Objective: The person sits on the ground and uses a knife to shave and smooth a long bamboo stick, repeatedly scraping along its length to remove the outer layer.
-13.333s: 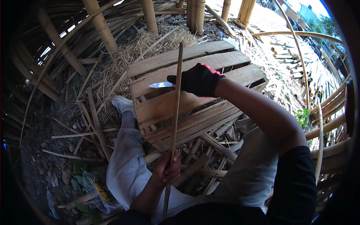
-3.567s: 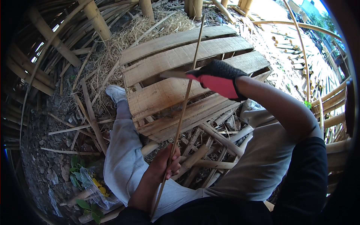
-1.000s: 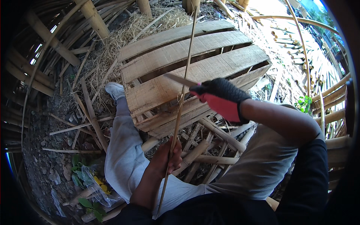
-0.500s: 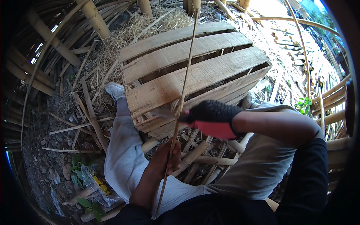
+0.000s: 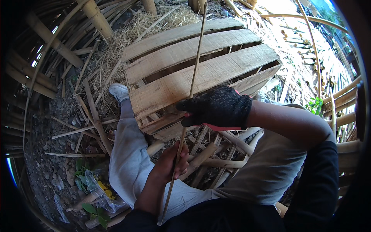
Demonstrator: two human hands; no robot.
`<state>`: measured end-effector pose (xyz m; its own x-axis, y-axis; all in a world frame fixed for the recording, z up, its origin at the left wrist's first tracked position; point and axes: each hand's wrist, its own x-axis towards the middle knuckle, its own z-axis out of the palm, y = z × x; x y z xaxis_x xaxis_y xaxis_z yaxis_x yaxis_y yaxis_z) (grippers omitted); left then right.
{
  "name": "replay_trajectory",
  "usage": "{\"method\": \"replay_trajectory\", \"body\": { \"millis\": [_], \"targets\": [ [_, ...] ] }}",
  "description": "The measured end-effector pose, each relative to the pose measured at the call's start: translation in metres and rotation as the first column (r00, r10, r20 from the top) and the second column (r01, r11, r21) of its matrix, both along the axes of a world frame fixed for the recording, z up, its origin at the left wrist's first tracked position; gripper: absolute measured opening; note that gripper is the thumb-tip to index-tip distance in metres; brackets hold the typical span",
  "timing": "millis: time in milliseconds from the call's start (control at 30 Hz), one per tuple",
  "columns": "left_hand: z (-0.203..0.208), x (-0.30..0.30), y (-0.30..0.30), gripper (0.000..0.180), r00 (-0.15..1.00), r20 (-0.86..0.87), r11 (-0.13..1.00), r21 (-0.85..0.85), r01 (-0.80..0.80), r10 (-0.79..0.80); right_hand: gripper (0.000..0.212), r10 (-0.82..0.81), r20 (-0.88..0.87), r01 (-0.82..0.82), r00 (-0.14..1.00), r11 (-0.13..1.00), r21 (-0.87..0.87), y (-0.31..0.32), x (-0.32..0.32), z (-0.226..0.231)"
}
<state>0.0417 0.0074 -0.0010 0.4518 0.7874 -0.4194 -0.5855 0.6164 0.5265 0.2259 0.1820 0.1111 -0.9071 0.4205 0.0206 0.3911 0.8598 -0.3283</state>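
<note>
A long thin bamboo strip (image 5: 192, 83) runs from the top of the view down to my lap. My left hand (image 5: 172, 162), bare, grips its lower part above my knees. My right hand (image 5: 218, 108), in a black glove with a red palm, is closed tight against the strip a little above the left hand, thumb pressed on it. The knife it held in the earlier frames is hidden by the glove now. My legs in pale grey trousers (image 5: 127, 154) stretch forward, one white shoe (image 5: 118, 92) at the pallet's corner.
A wooden pallet (image 5: 216, 69) lies ahead under the strip, with dry straw (image 5: 127, 34) behind it. Bamboo poles (image 5: 92, 15) and cut bamboo pieces (image 5: 201, 154) lie all around. A plastic bag with green leaves (image 5: 92, 189) sits at lower left.
My gloved right hand has slid down the strip from over the pallet boards to just above my left hand. The knife blade that showed beside the glove is out of sight.
</note>
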Motion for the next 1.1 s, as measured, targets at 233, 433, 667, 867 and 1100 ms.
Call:
{"method": "replay_trajectory", "body": {
  "millis": [233, 433, 667, 867, 1100],
  "targets": [
    [-0.006, -0.003, 0.001, 0.047, 0.977, 0.204, 0.996, 0.078, 0.048, -0.063, 0.028, 0.071, -0.054, -0.058, 0.996, 0.977, 0.206, 0.027, 0.001, 0.000],
    [-0.017, -0.003, -0.002, 0.045, 0.989, 0.129, 0.977, 0.207, 0.043, -0.071, 0.030, -0.163, -0.115, 0.184, 0.980, 0.961, 0.204, 0.054, 0.016, 0.015],
    [-0.009, 0.000, -0.003, 0.035, 0.963, 0.271, 0.995, 0.095, -0.021, -0.006, 0.021, -0.107, -0.178, 0.145, 0.978, 0.967, 0.211, 0.004, 0.017, 0.011],
    [0.007, 0.003, -0.008, 0.032, 0.947, 0.319, 0.997, 0.050, -0.062, 0.043, 0.024, -0.134, -0.149, 0.148, 0.980, 0.985, 0.089, -0.016, 0.021, -0.007],
    [0.028, 0.010, -0.007, 0.034, 0.986, 0.162, 0.998, 0.047, -0.050, 0.042, 0.025, 0.019, -0.188, 0.032, 0.982, 0.963, 0.266, 0.012, 0.033, -0.010]
  ]
}}
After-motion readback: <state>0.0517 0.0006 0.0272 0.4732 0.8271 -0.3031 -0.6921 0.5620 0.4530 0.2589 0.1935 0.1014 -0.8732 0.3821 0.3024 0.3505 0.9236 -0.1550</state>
